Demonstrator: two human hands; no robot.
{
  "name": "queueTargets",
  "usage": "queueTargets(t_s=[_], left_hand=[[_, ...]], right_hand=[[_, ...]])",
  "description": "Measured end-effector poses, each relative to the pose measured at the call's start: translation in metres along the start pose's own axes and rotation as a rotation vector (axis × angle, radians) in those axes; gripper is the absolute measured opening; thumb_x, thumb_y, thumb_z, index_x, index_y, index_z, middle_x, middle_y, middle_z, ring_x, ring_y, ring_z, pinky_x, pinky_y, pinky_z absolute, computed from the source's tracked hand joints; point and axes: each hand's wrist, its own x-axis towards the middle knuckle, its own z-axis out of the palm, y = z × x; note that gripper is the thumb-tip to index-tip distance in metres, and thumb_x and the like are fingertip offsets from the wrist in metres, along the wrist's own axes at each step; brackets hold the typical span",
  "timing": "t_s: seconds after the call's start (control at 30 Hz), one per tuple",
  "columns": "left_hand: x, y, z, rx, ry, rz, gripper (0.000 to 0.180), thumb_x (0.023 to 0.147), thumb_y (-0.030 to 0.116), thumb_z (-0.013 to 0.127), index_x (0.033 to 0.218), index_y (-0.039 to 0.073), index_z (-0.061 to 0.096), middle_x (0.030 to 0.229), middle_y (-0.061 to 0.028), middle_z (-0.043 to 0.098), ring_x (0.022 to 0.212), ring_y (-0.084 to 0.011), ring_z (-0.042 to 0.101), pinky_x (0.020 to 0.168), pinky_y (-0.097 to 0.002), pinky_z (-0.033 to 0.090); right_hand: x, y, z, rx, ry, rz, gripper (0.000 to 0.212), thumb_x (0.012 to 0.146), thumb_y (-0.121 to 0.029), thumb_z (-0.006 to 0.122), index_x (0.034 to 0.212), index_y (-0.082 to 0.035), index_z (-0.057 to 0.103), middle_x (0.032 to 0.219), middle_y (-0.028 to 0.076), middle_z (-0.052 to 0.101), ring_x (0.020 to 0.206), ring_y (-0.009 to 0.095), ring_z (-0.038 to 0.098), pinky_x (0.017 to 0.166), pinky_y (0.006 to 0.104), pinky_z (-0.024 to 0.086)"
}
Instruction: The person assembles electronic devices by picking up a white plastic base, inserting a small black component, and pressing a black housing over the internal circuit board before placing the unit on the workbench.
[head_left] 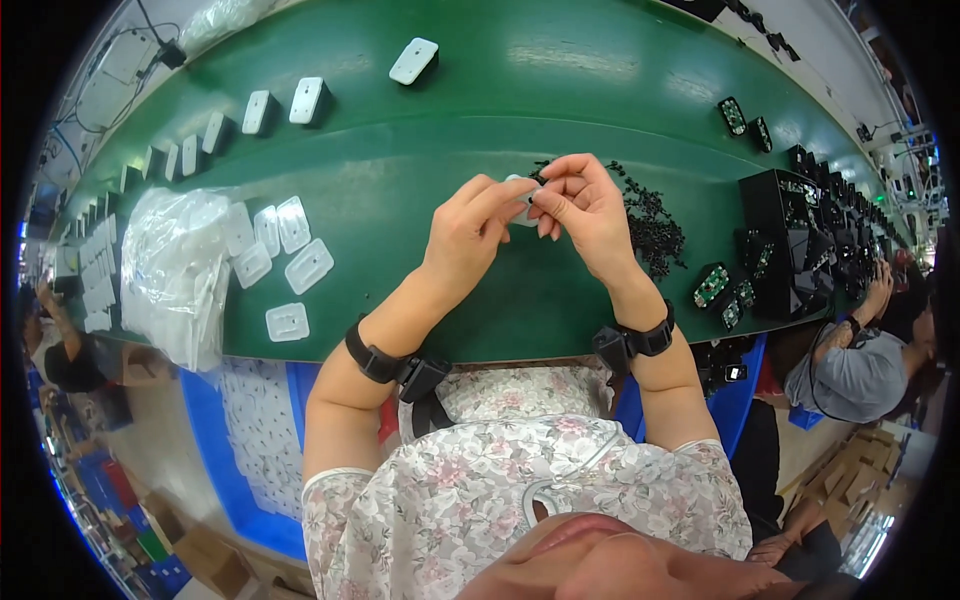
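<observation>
Over the middle of the green bench, my left hand [466,230] grips a small white plastic cover [523,214] by its edge. My right hand [592,218] meets it from the other side, thumb and fingertips pinched at the cover where a tiny dark part shows. My fingers hide most of the cover and that part. Just beyond and beside my right hand lies a spread pile of small black parts [657,230]. Several loose white covers [309,266] lie to the left of my left hand.
A clear plastic bag [175,265] sits at left. White-topped black housings [308,101] form a curved row at the back left. Circuit-board units [711,286] and a black box [775,235] stand at right. Blue bins [215,450] are below the bench edge; a co-worker [860,365] sits at right.
</observation>
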Motion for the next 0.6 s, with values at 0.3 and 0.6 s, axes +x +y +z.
queueTargets(t_s=[0.3,0.6], left_hand=[[-0.003,-0.004,0.000,-0.103,0.056,-0.112,0.014,0.084,-0.006,0.055,0.094,0.002,0.063,0.076,-0.0067,0.056,0.051,-0.0118,0.055,0.044,-0.0232,0.044],[-0.006,-0.004,0.003,-0.371,0.022,-0.290,0.020,0.089,-0.003,0.052,0.108,0.000,0.056,0.084,-0.0078,0.060,0.058,-0.0124,0.060,0.052,-0.0234,0.050]], right_hand=[[-0.004,0.010,0.004,-0.204,0.003,-0.162,0.014,0.087,-0.006,0.062,0.098,-0.001,0.056,0.081,0.003,0.059,0.070,0.009,0.057,0.058,0.0199,0.044],[-0.006,0.005,0.001,-0.517,0.066,-0.345,0.007,0.085,-0.005,0.064,0.090,-0.001,0.060,0.084,0.002,0.053,0.068,0.006,0.050,0.058,0.0189,0.039]])
